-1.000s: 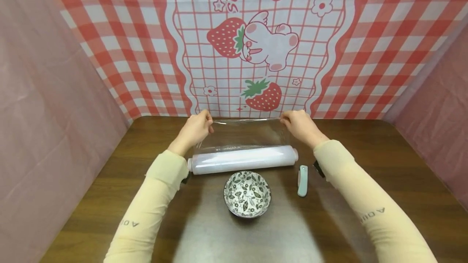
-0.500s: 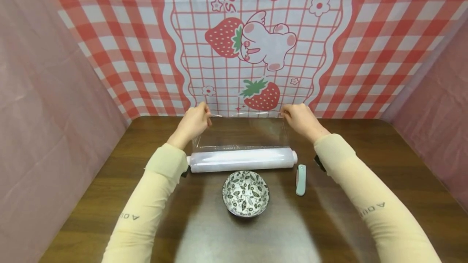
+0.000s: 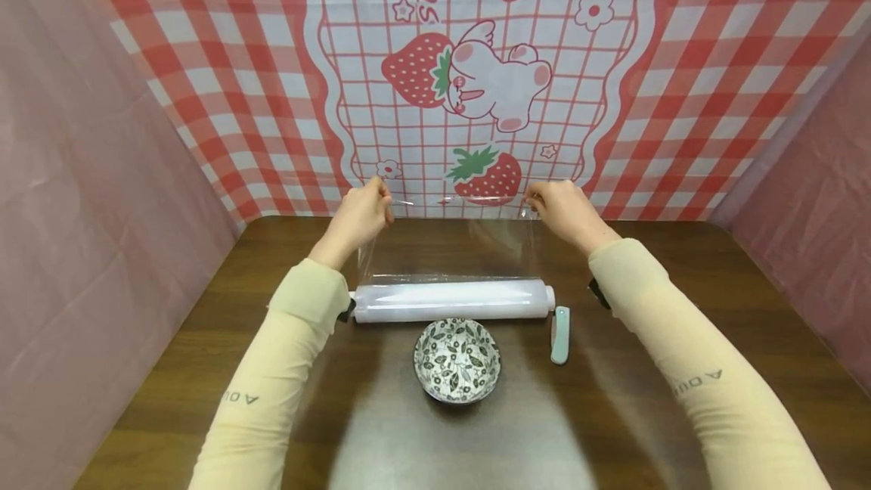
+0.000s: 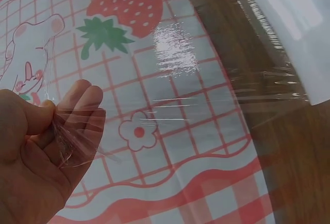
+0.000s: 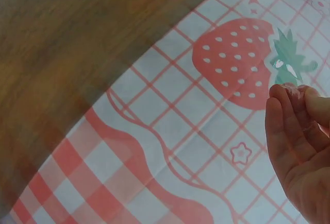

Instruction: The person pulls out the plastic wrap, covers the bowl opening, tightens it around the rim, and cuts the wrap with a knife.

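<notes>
A sheet of clear plastic wrap (image 3: 449, 244) stretches from its white roll (image 3: 452, 301) toward the far side of the table. My left hand (image 3: 363, 210) pinches the sheet's far left corner; in the left wrist view the film (image 4: 77, 136) bunches between thumb and fingers. The opposite corner is pinched by my right hand (image 3: 561, 209), thumb against fingertips. Lying crosswise, the roll sits just behind a small bowl (image 3: 457, 361) with a dark leaf pattern. A pale green folding cutter (image 3: 560, 335) lies beside the roll's right end.
Brown wooden table (image 3: 653, 278) under everything, with a shiny grey area toward the front. A red-and-white strawberry-print cloth (image 3: 476, 82) hangs upright behind its far edge. Pink curtains (image 3: 102, 172) flank both sides.
Both hands have moved farther away from the roll, drawing more film out, its edge now overlapping the hanging cloth. The roll has turned slightly straighter and shifted a little toward the bowl.
</notes>
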Available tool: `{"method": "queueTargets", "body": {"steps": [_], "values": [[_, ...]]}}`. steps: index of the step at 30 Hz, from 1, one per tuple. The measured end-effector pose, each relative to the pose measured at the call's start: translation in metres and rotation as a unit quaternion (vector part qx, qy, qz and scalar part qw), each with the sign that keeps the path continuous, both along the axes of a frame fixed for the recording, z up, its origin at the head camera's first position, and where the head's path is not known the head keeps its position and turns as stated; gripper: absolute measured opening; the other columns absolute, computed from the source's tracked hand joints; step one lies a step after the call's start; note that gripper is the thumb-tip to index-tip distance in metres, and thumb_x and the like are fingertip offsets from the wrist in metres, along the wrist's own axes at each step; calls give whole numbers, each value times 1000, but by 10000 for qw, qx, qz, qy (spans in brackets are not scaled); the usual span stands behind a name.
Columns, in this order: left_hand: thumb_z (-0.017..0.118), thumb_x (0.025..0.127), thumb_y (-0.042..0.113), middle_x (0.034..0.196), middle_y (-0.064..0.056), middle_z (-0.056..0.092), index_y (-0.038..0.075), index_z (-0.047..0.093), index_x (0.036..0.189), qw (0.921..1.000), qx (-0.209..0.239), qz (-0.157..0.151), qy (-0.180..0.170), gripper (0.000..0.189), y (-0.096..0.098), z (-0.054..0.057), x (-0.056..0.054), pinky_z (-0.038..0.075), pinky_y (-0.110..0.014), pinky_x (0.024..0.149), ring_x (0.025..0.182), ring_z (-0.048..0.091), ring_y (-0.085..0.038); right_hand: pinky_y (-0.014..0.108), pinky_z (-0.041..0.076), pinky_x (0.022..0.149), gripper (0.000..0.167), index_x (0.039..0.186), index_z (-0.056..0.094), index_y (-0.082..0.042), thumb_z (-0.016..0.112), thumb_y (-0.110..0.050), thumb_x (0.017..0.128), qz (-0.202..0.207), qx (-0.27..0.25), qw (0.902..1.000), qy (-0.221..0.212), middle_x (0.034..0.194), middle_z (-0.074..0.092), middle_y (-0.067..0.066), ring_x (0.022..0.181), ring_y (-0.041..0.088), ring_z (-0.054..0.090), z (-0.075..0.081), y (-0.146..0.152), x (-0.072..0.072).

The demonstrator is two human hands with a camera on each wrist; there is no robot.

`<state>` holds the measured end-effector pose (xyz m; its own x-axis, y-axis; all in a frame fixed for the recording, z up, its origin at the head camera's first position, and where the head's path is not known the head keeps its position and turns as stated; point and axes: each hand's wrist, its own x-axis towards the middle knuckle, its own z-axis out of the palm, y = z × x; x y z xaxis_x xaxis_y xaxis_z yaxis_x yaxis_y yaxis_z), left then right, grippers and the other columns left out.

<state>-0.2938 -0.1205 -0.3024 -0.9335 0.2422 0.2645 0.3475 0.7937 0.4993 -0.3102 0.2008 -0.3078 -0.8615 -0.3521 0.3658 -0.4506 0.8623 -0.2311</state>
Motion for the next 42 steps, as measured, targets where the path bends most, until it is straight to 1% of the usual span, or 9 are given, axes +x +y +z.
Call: {"method": "queueTargets", "body": {"steps": [3,10,16,21,29,32,36,42], "values": [[41,96,16,73,-5,64,5,48,96,10000,41,-17,78,13,0,4,-1,49,-32,63,66,62,-19,38,47,61,15,93,66,-2,55,-12,90,-19,20,10000,18,79,66,12,67,21,60,6,1,-1],[43,96,15,72,-6,65,5,49,95,9989,5,60,467,12,-1,12,-2,48,-35,64,67,62,-22,39,48,63,14,94,65,-1,55,-12,90,-55,64,9999,59,81,67,13,69,22,60,21,0,-2],[41,96,16,74,-7,65,5,48,96,9991,80,2,421,13,-1,19,0,49,-33,61,66,63,-20,39,47,63,15,93,65,-2,55,-13,90,-89,23,9999,125,80,66,13,66,22,58,29,1,-1],[41,96,16,74,-7,64,6,48,96,9990,202,16,410,12,-2,24,4,49,-31,58,67,63,-19,40,48,66,17,95,64,-1,55,-14,91,-50,-13,9999,162,82,66,14,70,23,59,33,0,0],[41,96,15,76,-8,63,5,48,97,9986,264,-119,452,12,-4,31,12,51,-30,60,68,63,-18,37,44,61,16,93,63,-4,53,-16,91,-96,-98,9995,287,79,65,11,63,22,52,36,0,9],[41,96,15,76,-7,63,6,48,97,9984,295,-138,463,11,-5,34,16,51,-30,60,68,63,-17,37,46,61,16,94,62,-4,52,-17,92,-87,-144,9995,285,82,65,12,65,21,55,37,-1,14],[42,96,15,75,-6,64,6,47,96,9978,228,-251,576,11,-6,36,22,50,-29,58,67,63,-17,38,48,63,16,97,63,-4,53,-15,91,-65,-212,9990,382,85,66,13,69,22,60,39,0,23],[41,96,15,76,-5,63,6,46,97,9965,104,-380,738,11,-5,38,31,47,-29,55,66,61,-17,38,48,60,14,95,64,-3,54,-13,90,10,-222,9980,596,84,67,14,67,21,59,43,3,33]]}}
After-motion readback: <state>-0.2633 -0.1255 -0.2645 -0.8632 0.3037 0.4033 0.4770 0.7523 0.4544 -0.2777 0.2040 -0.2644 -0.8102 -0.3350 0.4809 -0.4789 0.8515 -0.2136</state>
